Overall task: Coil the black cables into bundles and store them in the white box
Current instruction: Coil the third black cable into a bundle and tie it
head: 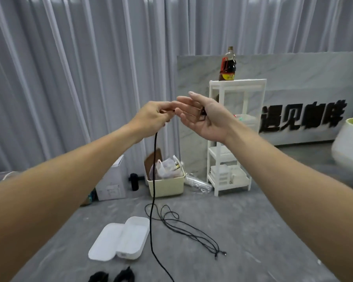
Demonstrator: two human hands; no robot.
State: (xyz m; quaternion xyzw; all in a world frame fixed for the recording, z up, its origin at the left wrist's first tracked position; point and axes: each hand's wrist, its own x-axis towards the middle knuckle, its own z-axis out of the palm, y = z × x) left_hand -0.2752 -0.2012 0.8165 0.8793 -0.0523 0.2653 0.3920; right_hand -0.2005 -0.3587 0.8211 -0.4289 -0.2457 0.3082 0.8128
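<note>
Head view: grey table [253,231], pleated curtain [69,68] behind

Pale grey curtains [69,68] hang in long vertical folds across the whole back of the room. Before them on the right leans a marble-patterned panel [293,74] bearing raised black Chinese characters [303,117]. A mottled grey surface [253,231] fills the foreground. At its far edge stands a white plastic shelf rack [237,137] with a dark sauce bottle [228,66] on top. Left of the rack sits a cream bin [167,185] stuffed with plastic bags, then a small black cylinder [134,181] and a white carton [112,180]. A clear crumpled wrapper [198,183] lies between bin and rack. A white pot with a green rim [351,143] shows at the right edge. Light is even and soft.
</note>
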